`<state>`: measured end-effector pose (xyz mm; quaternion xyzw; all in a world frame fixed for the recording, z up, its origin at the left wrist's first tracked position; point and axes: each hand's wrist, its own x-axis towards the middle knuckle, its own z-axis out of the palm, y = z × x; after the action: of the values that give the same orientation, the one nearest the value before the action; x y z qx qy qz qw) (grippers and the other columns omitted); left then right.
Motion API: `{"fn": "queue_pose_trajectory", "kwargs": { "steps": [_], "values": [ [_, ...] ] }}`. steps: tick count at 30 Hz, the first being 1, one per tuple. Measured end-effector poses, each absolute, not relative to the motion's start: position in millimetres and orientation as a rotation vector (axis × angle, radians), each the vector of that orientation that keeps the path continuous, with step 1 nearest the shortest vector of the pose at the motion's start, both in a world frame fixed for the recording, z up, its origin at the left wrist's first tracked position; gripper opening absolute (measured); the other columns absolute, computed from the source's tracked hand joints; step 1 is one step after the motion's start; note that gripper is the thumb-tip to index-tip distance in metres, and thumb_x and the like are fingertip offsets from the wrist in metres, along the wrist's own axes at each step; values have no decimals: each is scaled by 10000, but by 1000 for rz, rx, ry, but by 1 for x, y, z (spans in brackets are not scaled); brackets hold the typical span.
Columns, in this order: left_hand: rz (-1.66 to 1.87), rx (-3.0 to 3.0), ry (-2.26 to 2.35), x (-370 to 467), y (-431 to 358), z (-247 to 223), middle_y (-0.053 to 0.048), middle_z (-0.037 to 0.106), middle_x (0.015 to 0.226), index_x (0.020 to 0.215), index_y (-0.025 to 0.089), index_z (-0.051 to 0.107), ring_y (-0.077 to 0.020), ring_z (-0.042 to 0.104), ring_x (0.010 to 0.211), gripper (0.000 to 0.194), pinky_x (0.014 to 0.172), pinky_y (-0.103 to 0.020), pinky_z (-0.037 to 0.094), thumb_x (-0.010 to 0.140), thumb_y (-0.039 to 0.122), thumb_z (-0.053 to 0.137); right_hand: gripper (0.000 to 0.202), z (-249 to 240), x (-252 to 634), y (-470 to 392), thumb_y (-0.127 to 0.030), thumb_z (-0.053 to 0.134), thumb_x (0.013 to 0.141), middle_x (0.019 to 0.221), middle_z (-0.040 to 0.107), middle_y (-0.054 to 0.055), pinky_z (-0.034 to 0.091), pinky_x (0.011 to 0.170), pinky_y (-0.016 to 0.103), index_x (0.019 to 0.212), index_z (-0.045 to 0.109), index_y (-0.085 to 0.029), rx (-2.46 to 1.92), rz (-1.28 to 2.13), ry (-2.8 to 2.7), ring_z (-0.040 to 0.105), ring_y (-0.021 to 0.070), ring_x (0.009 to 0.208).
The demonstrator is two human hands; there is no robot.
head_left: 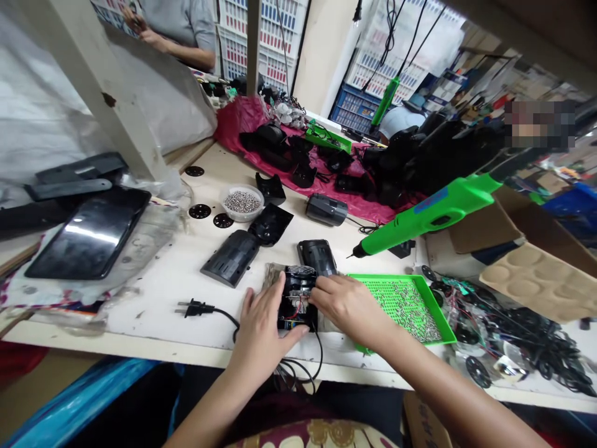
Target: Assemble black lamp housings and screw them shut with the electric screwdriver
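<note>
An opened black device housing (293,287) lies in front of me, with red and white wires and a small board showing inside. My left hand (260,330) steadies it, fingers along the left side and thumb across the near edge. At its right side, the fingers of my right hand (347,305) are pinched together over the inner parts; what they hold is hidden. A black cord runs from the housing to a two-pin plug (196,308) on the left. Just behind sits another black housing (317,256), and a ribbed black cover (232,258) lies to the left.
A green electric screwdriver (426,214) hangs above a green tray (438,311) of small screws. Behind the work stands a bowl of metal bits (242,204). A tablet-like black panel (88,233) lies left, tangled wires (508,330) right. Another person (180,31) sits at the back.
</note>
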<state>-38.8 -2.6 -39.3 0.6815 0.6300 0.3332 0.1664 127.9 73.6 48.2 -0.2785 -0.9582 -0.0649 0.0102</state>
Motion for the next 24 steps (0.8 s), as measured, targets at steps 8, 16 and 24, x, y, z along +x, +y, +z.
{"fn": "queue_pose_trajectory", "kwargs": {
  "steps": [8,16,24],
  "values": [
    [970,1948,1789,-38,-3,-39,-169,541,1381,1486,247,141,-291,536,1237,927,1093,-568,266,756,308,709,169,52,122,76,-174,534,929,761,597,1,300,596,326,768,581,-193,-855,-205,-3030,524,156,654],
    [976,1963,1746,-42,-2,-41,-183,485,1433,1497,233,135,-291,480,1300,790,1100,-567,258,865,383,584,123,51,119,76,-169,583,904,763,584,-1,288,579,333,786,565,-201,-886,-221,-3053,534,170,655],
    [981,1945,1785,-42,0,-40,-161,558,1367,1491,231,176,-290,552,1226,791,1089,-563,289,841,322,617,134,57,117,75,-141,551,904,765,593,6,291,584,335,784,579,-193,-854,-167,-3070,516,161,644]
  ]
}}
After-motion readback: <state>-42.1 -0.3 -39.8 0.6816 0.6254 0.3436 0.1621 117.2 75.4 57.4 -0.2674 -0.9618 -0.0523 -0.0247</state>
